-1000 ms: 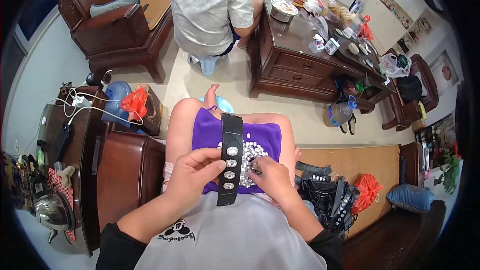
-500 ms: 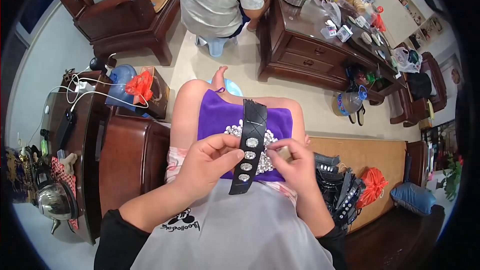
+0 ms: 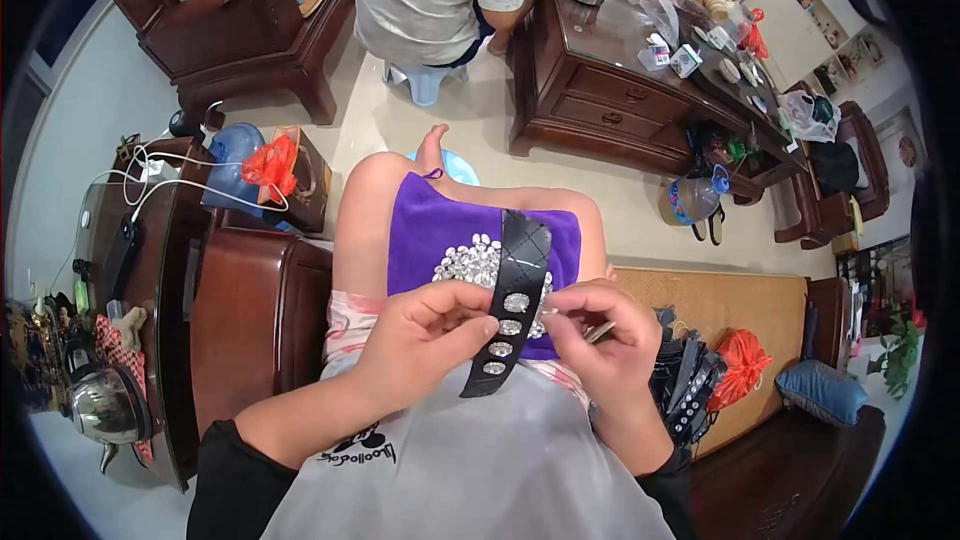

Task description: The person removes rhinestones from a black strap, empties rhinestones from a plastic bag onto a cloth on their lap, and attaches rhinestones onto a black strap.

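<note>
My left hand (image 3: pixel 430 335) pinches the edge of a black quilted strap (image 3: pixel 522 260) between thumb and fingers. The strap stands tilted over my lap, with several oval rhinestones set in a row along its lower half. On its other side, my right hand (image 3: pixel 610 330) is closed, its fingertips pinching what looks like a small clear rhinestone close to the strap's edge. A thin, flat, light-coloured piece (image 3: pixel 600 332) is also tucked in that hand; its kind is unclear. Loose rhinestones (image 3: pixel 470 265) lie heaped on a purple cloth (image 3: pixel 425 225) across my lap, partly hidden behind the strap.
More black studded straps (image 3: pixel 690 390) lie to my right on the woven-topped bench (image 3: pixel 760 310), beside a red plastic bag (image 3: pixel 740 365). A person (image 3: pixel 440 0) sits ahead on a stool near a dark wooden table (image 3: pixel 590 80). A kettle (image 3: pixel 105 405) stands at left.
The strap has tilted and shifted slightly right, uncovering more of the rhinestone heap. My right hand has moved a little right and down, and the flat piece in it has turned edge-on.
</note>
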`<state>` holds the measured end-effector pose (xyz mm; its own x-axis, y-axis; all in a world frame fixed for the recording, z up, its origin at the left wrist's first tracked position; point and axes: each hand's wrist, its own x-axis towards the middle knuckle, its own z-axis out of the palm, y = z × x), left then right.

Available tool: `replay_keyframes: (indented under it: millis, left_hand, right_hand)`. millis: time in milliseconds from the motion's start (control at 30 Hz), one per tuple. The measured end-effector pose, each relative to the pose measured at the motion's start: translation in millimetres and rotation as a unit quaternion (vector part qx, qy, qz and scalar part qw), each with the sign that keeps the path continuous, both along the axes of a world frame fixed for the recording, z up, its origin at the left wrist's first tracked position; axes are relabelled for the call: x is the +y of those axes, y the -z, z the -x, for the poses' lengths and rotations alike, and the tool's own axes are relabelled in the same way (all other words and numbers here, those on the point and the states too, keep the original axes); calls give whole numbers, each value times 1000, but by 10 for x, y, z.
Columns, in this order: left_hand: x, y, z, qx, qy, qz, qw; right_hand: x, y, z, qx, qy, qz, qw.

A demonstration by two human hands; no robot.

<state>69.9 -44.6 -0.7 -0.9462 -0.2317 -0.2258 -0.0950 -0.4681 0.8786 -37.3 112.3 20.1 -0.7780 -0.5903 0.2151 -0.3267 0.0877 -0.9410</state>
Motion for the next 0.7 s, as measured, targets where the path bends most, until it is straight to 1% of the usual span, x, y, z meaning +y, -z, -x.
replay_keyframes:
  millis: [67,100,233,433,567,700]
  left_hand:
    - [12,4,-7,-5,2,13,1000]
    - [18,8,-9,-5,2,13,1000]
    - [46,33,-5,24,-10,24,999]
    - [39,-2,2,9,-13,3,1000]
    - [4,-59,24,-24,8,-27,999]
    - [-1,-45,17,-25,4,-23,999]
  right_hand:
    - [-31,-23,-5,86,-12,-9,996]
    - [-42,-15,-6,85,-12,-9,996]
    - [-76,52,9,176,-28,-7,984]
    - [-51,110,24,213,-30,6,977]
    - [-12,99,20,255,-56,-47,964]
    - [-21,-2,8,210,-85,-12,974]
